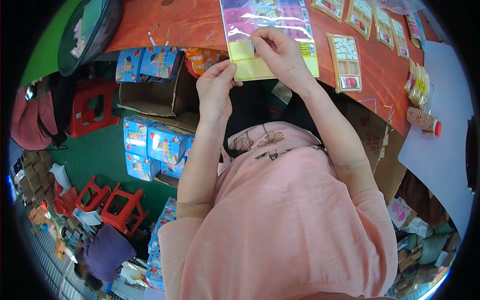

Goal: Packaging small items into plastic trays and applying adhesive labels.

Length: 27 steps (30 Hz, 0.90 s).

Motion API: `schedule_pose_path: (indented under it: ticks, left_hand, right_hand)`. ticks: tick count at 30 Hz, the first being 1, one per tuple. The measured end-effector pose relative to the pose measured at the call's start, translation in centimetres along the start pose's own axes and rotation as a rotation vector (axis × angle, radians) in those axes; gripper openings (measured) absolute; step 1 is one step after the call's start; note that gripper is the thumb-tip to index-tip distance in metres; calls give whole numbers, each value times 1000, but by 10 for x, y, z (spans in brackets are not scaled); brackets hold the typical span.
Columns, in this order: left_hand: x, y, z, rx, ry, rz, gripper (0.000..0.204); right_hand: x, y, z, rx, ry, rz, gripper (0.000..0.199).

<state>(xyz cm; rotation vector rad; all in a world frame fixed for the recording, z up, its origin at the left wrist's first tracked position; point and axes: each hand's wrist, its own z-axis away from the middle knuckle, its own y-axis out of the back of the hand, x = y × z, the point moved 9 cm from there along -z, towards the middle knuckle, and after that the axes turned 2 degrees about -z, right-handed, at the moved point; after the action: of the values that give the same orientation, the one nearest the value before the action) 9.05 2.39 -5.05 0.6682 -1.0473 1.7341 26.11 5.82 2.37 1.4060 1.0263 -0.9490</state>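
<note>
A glossy printed sheet (250,67), purple and pink above with a yellow band below, lies over the near edge of the red table. My left hand (215,91) pinches its lower left corner between thumb and fingers. Over the yellow band, my right hand (285,57) is closed, thumb against forefinger, at a small pale piece by the sheet's surface. Whether that piece is a sticker or a fold of the sheet is hard to see. To the right of my right hand lies a wooden tray (348,67) with small white blocks and a red picture card.
More such trays (359,17) line the red table's (185,22) far right. Bundled yellow packets (419,86) and a red-capped jar (424,121) sit at its right edge. Left are a dark basin (90,37), stacked blue boxes (165,142), red stools (125,207) and a person in purple (110,252).
</note>
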Motion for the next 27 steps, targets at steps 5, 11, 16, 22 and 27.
schedule_pose_path:
  ticks: [5, 11, 16, 22, 27]
  left_hand:
    - [28, 5, -2, 129, -101, 32, 21]
    - [62, 27, -22, 295, -229, 47, 21]
    - [89, 32, -37, 354, -482, -206, 19]
    - [129, -56, 59, 355, -1020, -987, 26]
    - [73, -134, 105, -408, -271, 205, 49]
  right_hand:
    - [6, 36, -10, 136, -204, -581, 24]
    - [-15, 155, -8, 366, 96, -960, 24]
    - [-72, 224, 38, 599, 388, -982, 20]
    - [-149, 169, 95, 760, 607, 162, 9]
    - [-140, 59, 102, 391, 730, 540, 22]
